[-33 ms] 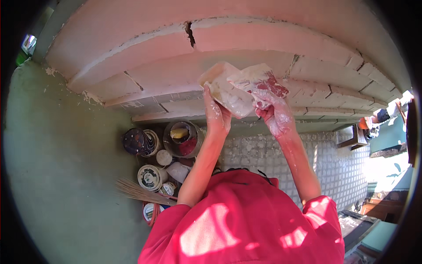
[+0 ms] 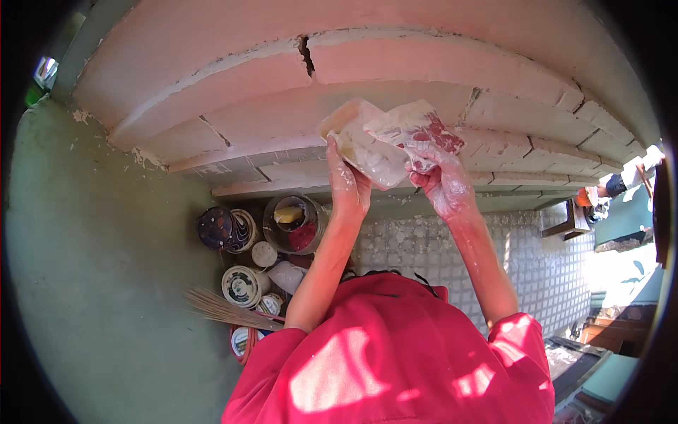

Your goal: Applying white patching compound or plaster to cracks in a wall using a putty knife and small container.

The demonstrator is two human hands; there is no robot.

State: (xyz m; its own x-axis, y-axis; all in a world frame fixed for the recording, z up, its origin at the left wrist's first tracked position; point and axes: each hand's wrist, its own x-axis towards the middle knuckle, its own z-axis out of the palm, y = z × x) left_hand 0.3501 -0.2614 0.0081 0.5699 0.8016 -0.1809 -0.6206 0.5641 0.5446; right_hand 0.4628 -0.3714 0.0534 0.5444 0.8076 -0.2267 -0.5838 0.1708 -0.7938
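Note:
My left hand (image 2: pixel 349 187) is closed on the side of a shallow white plastic tub (image 2: pixel 378 161) smeared inside with white paste. My right hand (image 2: pixel 450 187), coated in white paste, grips a flat red putty spreader (image 2: pixel 443 137). Thick white paste covers much of its blade, which overlaps the tub's right side. Both are held up in front of a pink, cracked, stepped wall (image 2: pixel 395 60). The fingers of my left hand under the tub are partly hidden.
Green wall (image 2: pixel 106 261) stands at left. Below it are a lidded bucket (image 2: pixel 242 285), a grey basin (image 2: pixel 274 237), a dark paint-spattered container (image 2: pixel 215 227) and a twig broom (image 2: pixel 226 309). The tiled floor (image 2: pixel 537 268) stretches right, towards a small wooden stool (image 2: pixel 571 220).
Hardly anything differs; the spreader and the fingers of my right hand have shifted very slightly. My left hand and the tub stay in place.

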